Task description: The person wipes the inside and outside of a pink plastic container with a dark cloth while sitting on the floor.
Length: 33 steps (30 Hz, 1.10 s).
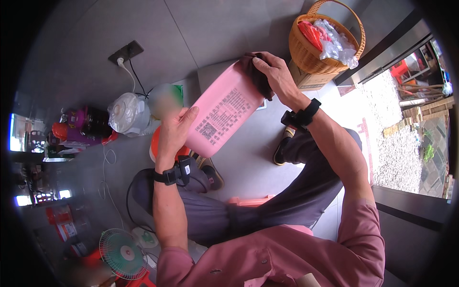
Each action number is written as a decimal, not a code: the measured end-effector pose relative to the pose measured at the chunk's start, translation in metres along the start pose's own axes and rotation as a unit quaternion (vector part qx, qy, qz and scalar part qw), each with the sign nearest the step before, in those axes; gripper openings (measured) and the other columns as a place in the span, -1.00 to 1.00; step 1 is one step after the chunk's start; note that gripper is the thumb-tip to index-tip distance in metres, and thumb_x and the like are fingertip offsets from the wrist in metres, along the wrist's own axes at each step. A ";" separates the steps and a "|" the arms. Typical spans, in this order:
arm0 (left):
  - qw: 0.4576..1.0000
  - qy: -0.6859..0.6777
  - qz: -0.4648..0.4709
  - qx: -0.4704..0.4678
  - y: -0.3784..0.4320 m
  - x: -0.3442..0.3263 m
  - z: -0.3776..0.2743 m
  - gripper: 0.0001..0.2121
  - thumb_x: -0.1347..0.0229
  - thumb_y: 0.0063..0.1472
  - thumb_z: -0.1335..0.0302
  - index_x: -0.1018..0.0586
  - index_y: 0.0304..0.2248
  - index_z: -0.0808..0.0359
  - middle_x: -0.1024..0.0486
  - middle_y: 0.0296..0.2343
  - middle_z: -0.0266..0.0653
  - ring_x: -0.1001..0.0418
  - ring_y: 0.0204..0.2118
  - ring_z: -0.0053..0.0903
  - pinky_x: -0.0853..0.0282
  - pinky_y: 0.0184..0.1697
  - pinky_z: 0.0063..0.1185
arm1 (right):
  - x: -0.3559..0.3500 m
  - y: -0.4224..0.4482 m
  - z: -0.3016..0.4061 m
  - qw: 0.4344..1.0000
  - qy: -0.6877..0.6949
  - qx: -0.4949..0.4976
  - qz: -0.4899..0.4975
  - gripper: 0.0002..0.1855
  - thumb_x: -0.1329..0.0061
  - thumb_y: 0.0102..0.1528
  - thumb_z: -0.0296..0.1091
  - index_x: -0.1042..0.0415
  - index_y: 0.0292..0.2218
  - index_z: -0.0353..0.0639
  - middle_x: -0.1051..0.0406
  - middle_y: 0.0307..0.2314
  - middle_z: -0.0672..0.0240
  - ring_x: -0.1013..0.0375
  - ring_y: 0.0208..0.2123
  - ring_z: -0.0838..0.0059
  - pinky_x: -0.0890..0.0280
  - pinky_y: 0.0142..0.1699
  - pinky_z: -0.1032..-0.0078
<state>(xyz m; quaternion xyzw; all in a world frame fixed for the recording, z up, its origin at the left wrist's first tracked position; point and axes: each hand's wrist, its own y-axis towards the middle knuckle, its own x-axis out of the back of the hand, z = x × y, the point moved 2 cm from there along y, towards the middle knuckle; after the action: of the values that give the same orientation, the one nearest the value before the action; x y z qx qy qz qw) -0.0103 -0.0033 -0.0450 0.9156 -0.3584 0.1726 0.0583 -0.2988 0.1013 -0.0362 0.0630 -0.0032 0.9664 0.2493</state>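
A pink plastic basin (229,107) is held up tilted in front of me, and its printed face, which bears writing and a square code, is turned toward me. My left hand (177,131) grips its lower left edge, thumb on the near side. At the upper right end, my right hand (274,73) holds a dark brown cloth (254,73) against the rim. The cloth drapes over that end and hides part of it. Black bands with small devices are strapped to both wrists.
An orange-red container (157,143) stands behind my left hand. Left of it are a plastic-covered white appliance (129,113) and a corded wall socket (125,53). A wicker basket (308,46) of plastic bags sits on a cardboard box (312,80). A green fan (123,253) stands lower left.
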 end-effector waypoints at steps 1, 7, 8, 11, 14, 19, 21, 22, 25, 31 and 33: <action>1.000 0.002 0.001 0.001 0.000 0.000 -0.001 -0.62 -0.13 0.40 0.27 -0.58 -0.38 0.51 -0.44 -0.58 -0.46 -0.30 -0.50 -0.79 -0.26 -0.41 -0.66 | 0.000 0.000 0.000 1.000 -0.002 0.001 -0.001 -0.62 0.11 0.38 -0.18 -0.47 0.04 -0.29 -0.51 -0.28 0.44 -0.42 -0.27 0.69 -0.36 -0.08 0.64; 1.000 0.017 -0.003 0.001 0.000 0.001 0.001 -0.61 -0.11 0.41 0.27 -0.52 -0.43 0.51 -0.40 -0.60 -0.44 -0.26 -0.50 -0.78 -0.24 -0.42 -0.65 | -0.001 -0.002 0.003 1.000 -0.010 0.006 -0.011 -0.62 0.10 0.36 -0.19 -0.47 0.03 -0.30 -0.50 -0.32 0.42 -0.41 -0.33 0.67 -0.36 -0.15 0.62; 1.000 0.020 -0.005 0.001 0.000 0.000 -0.001 -0.61 -0.11 0.41 0.28 -0.51 -0.43 0.51 -0.39 -0.61 -0.43 -0.26 -0.50 -0.78 -0.23 -0.42 -0.64 | -0.001 -0.002 0.004 1.000 -0.008 0.000 -0.013 -0.61 0.09 0.34 -0.19 -0.48 0.01 -0.33 -0.52 -0.31 0.37 -0.43 -0.30 0.62 -0.36 -0.11 0.58; 0.999 0.036 -0.004 0.003 0.000 0.001 -0.002 -0.61 -0.11 0.41 0.28 -0.50 -0.44 0.51 -0.37 -0.62 -0.42 -0.25 -0.51 -0.77 -0.23 -0.42 -0.64 | -0.002 -0.004 0.008 1.000 -0.004 -0.008 -0.016 -0.60 0.08 0.32 -0.20 -0.48 0.00 -0.35 -0.53 -0.30 0.32 -0.45 -0.28 0.57 -0.36 -0.07 0.54; 0.999 0.037 -0.006 0.002 0.000 0.001 -0.003 -0.61 -0.11 0.41 0.28 -0.50 -0.44 0.50 -0.36 -0.62 -0.41 -0.25 -0.51 -0.76 -0.22 -0.43 -0.63 | -0.002 -0.005 0.010 1.000 -0.003 -0.009 -0.013 -0.60 0.07 0.32 -0.20 -0.48 0.01 -0.35 -0.53 -0.29 0.32 -0.44 -0.28 0.57 -0.36 -0.06 0.55; 0.998 0.063 -0.005 -0.008 0.000 0.003 -0.002 -0.61 -0.11 0.41 0.27 -0.51 -0.42 0.51 -0.35 -0.62 -0.41 -0.24 -0.52 -0.75 -0.22 -0.44 -0.63 | -0.003 -0.004 0.006 1.000 0.006 0.000 -0.015 -0.60 0.07 0.33 -0.21 -0.48 0.02 -0.35 -0.53 -0.27 0.34 -0.44 -0.26 0.58 -0.35 -0.05 0.58; 0.998 0.058 -0.010 -0.006 -0.001 0.001 -0.006 -0.61 -0.11 0.41 0.27 -0.52 -0.41 0.51 -0.35 -0.62 -0.41 -0.24 -0.52 -0.75 -0.22 -0.44 -0.62 | -0.004 -0.005 0.007 1.000 0.016 -0.004 -0.014 -0.61 0.07 0.34 -0.21 -0.48 0.02 -0.35 -0.53 -0.27 0.35 -0.43 -0.25 0.58 -0.34 -0.05 0.59; 0.998 0.056 -0.005 -0.001 -0.001 0.001 -0.005 -0.61 -0.11 0.41 0.26 -0.53 -0.39 0.52 -0.36 -0.62 -0.41 -0.25 -0.52 -0.75 -0.23 -0.44 -0.62 | -0.004 -0.006 0.009 1.000 0.016 -0.004 -0.012 -0.63 0.06 0.34 -0.23 -0.48 0.01 -0.34 -0.52 -0.28 0.37 -0.43 -0.26 0.60 -0.34 -0.06 0.60; 0.999 0.046 0.002 0.011 0.000 0.002 -0.002 -0.61 -0.10 0.41 0.25 -0.57 -0.35 0.52 -0.42 -0.60 -0.41 -0.30 -0.51 -0.76 -0.26 -0.43 -0.63 | -0.003 -0.003 0.005 1.000 0.018 -0.012 -0.011 -0.64 0.06 0.34 -0.23 -0.49 0.00 -0.34 -0.52 -0.29 0.38 -0.43 -0.27 0.61 -0.34 -0.07 0.60; 0.999 0.033 0.010 0.017 -0.002 0.002 -0.008 -0.58 -0.10 0.41 0.20 -0.62 -0.30 0.52 -0.51 -0.57 -0.39 -0.36 -0.50 -0.77 -0.29 -0.41 -0.65 | -0.003 -0.004 0.003 1.000 0.008 -0.014 -0.008 -0.63 0.07 0.35 -0.20 -0.49 0.00 -0.34 -0.51 -0.31 0.40 -0.41 -0.28 0.61 -0.33 -0.08 0.60; 0.999 0.034 0.008 0.012 -0.002 0.002 -0.006 -0.57 -0.10 0.41 0.18 -0.62 -0.31 0.52 -0.51 -0.57 -0.38 -0.36 -0.50 -0.77 -0.29 -0.42 -0.64 | -0.003 -0.002 0.000 1.000 0.012 -0.009 -0.006 -0.62 0.07 0.35 -0.20 -0.49 0.00 -0.34 -0.50 -0.31 0.40 -0.41 -0.28 0.61 -0.33 -0.09 0.61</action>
<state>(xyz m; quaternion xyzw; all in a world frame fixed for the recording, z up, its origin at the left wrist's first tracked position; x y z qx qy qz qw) -0.0093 -0.0017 -0.0382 0.9068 -0.3617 0.2085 0.0583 -0.2947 0.1016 -0.0364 0.0488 -0.0088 0.9655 0.2555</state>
